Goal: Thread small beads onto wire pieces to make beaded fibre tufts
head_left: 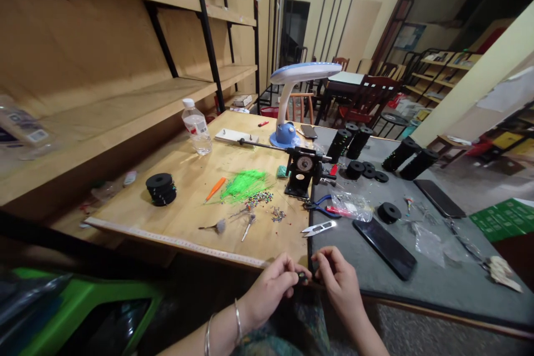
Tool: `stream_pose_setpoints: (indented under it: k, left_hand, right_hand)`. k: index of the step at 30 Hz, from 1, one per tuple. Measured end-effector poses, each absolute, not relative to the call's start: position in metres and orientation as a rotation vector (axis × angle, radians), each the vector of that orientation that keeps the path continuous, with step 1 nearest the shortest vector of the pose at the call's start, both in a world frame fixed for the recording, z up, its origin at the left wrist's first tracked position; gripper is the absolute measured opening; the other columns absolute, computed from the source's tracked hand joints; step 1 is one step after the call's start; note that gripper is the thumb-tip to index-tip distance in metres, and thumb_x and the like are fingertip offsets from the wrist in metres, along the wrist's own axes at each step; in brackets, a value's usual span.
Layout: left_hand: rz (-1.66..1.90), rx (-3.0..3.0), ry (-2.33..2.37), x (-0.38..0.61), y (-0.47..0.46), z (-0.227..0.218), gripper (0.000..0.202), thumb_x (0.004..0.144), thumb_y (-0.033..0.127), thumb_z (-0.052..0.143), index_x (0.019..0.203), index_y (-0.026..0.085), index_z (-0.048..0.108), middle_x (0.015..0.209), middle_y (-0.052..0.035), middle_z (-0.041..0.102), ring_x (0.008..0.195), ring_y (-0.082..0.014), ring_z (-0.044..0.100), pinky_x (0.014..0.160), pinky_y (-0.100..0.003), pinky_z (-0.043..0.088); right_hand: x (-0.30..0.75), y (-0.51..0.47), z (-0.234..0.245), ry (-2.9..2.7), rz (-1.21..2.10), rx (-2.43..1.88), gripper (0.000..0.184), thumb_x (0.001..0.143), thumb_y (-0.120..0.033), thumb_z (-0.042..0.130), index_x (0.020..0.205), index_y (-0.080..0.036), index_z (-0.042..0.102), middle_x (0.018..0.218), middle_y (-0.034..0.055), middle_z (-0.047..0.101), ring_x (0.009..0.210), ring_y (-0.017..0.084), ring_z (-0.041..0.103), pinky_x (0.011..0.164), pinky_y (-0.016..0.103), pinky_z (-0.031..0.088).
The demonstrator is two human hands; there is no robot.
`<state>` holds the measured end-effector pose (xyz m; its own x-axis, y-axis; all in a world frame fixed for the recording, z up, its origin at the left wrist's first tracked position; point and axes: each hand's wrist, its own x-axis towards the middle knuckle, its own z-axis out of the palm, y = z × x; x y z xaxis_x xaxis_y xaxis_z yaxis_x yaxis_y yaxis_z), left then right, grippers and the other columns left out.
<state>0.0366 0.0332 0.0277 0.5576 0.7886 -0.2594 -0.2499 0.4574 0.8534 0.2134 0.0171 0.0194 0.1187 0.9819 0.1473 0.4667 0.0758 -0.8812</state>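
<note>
- Wooden table [183,219], marked white strip [179,243] along its near edge
- Black spools [161,189] near its left edge
- Blue-and-white lamp [285,104] near its far edge

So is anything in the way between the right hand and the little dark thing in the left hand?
No separate object shows between the right hand and the little dark thing; only the left hand, pinching it, partly covers it. Something very thin would be hard to see.

Left fingers [287,279] partly hide a tiny dark item [301,277], its kind unclear.
</note>
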Motion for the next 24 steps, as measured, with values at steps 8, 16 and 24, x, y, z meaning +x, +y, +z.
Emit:
stream_pose_setpoints:
  k: [8, 16, 24]
  left_hand:
    - [0.805, 0.893, 0.757, 0.012, 0.034, 0.028, 0.012, 0.078, 0.023, 0.053, 0.075, 0.02, 0.041, 0.095, -0.0047, 0.063, 0.078, -0.014, 0.051, 0.065, -0.026, 0.034]
    - [0.832, 0.801, 0.741, 0.0, 0.032, 0.035, 0.018, 0.075, 0.027, 0.057, 0.072, 0.02, 0.041, 0.094, -0.006, 0.063, 0.085, -0.0168, 0.054, 0.063, -0.026, 0.033]
    - [0.851, 0.764, 0.734, -0.002, 0.033, 0.033, 0.015, 0.076, 0.024, 0.055, 0.074, 0.02, 0.041, 0.096, -0.0069, 0.064, 0.084, -0.016, 0.055, 0.063, -0.026, 0.033]
  right_hand:
    - [0.209, 0.042, 0.013, -1.83, 0.42, -1.605, 0.013, 0.09, -0.029, 0.049, 0.084, -0.021, 0.057, 0.071, 0.0021, 0.067, 0.059, 0.016, 0.061, 0.056, 0.024, 0.047]
    - [0.195, 0.096, 0.035, -2.127, 0.193, -1.672, 0.012, 0.085, -0.018, 0.055, 0.081, -0.022, 0.065, 0.083, 0.0077, 0.068, 0.082, 0.025, 0.058, 0.069, 0.031, 0.044]
    - [0.19, 0.124, 0.034, -2.263, 0.257, -1.676, 0.012, 0.079, -0.011, 0.061, 0.078, -0.021, 0.068, 0.082, 0.0067, 0.07, 0.083, 0.023, 0.06, 0.072, 0.028, 0.044]
